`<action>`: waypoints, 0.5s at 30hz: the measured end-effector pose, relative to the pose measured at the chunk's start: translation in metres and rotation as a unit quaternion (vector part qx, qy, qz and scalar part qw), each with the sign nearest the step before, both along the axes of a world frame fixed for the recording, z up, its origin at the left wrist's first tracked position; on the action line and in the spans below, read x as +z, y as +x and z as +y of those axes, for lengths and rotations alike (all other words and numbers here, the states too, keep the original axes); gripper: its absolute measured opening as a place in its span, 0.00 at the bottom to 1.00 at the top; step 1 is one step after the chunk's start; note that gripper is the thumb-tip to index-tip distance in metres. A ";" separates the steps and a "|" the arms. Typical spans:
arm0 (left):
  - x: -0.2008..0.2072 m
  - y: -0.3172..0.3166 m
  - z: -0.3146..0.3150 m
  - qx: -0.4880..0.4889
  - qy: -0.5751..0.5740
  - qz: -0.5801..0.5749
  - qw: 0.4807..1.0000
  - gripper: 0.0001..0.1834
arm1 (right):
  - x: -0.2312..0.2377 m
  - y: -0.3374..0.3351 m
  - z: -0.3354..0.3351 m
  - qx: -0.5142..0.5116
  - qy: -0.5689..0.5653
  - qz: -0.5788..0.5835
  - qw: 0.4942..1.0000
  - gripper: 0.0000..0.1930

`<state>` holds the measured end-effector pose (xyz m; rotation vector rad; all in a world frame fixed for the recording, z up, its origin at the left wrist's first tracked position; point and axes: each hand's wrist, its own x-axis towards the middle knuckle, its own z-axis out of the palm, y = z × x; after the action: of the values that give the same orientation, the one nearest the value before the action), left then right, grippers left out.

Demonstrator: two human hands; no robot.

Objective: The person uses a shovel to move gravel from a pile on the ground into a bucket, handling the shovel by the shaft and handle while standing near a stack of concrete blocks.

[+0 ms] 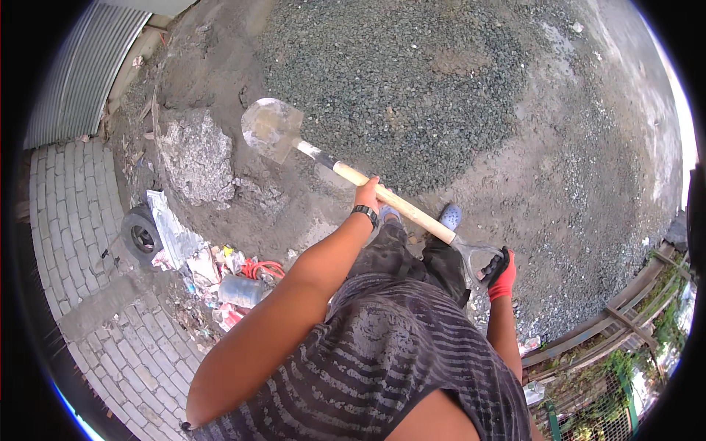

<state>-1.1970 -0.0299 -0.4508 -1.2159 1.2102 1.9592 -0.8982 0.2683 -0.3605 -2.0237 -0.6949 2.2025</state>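
Left hand (367, 193) grips the shovel (412, 214) mid-shaft and the gloved right hand (502, 275) its end handle (462, 248); the blade (272, 130) is near the gravel (397, 88). Steady control calls for 2 firm, well-spaced hands.

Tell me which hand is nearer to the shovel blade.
Left. The left hand grips the wooden shaft partway along, between shovel blade and D-handle; the gloved right hand holds the D-handle, at the end opposite the blade.

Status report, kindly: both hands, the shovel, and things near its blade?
Left hand gripping shovel shaft; gloved right hand on end handle. Blade by gravel edge. Grey heap left of blade.
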 end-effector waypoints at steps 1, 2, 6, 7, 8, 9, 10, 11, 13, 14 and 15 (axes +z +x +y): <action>0.007 0.001 0.001 -0.026 0.005 0.005 1.000 0.14 | 0.011 0.002 -0.005 0.002 0.020 -0.002 1.000 0.19; 0.012 0.003 0.002 -0.053 0.009 0.009 0.999 0.14 | 0.022 0.005 -0.010 0.003 0.039 -0.006 0.999 0.19; 0.013 0.011 0.009 -0.091 0.003 0.000 0.996 0.15 | 0.060 0.021 -0.030 -0.035 0.038 -0.025 0.998 0.21; 0.013 0.014 0.015 -0.096 -0.002 -0.004 0.995 0.14 | 0.060 0.028 -0.033 -0.054 0.021 -0.043 0.997 0.24; 0.014 0.017 0.020 -0.102 0.003 -0.005 0.995 0.14 | 0.061 0.037 -0.035 -0.061 0.026 -0.045 0.997 0.24; 0.014 0.022 0.024 -0.121 0.001 -0.008 0.993 0.14 | 0.063 0.046 -0.038 -0.072 0.037 -0.040 0.996 0.23; 0.017 0.026 0.026 -0.138 -0.005 -0.010 0.990 0.14 | 0.066 0.053 -0.043 -0.082 0.046 -0.036 0.995 0.22; 0.019 0.030 0.029 -0.136 -0.002 -0.013 0.991 0.13 | 0.068 0.058 -0.046 -0.076 0.051 -0.058 0.994 0.21; 0.025 0.037 0.032 -0.161 0.003 -0.012 0.987 0.13 | 0.076 0.068 -0.053 -0.088 0.065 -0.061 0.992 0.21; 0.028 0.040 0.033 -0.182 0.007 -0.009 0.983 0.14 | 0.082 0.069 -0.057 -0.097 0.078 -0.062 0.990 0.21; 0.032 0.043 0.035 -0.192 0.003 -0.004 0.981 0.14 | 0.079 0.082 -0.058 -0.098 0.055 -0.037 0.993 0.21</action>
<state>-1.1538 0.0054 -0.4184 -0.9050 1.3215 1.6680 -0.8164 0.2108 -0.2819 -2.0332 -0.5820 1.9474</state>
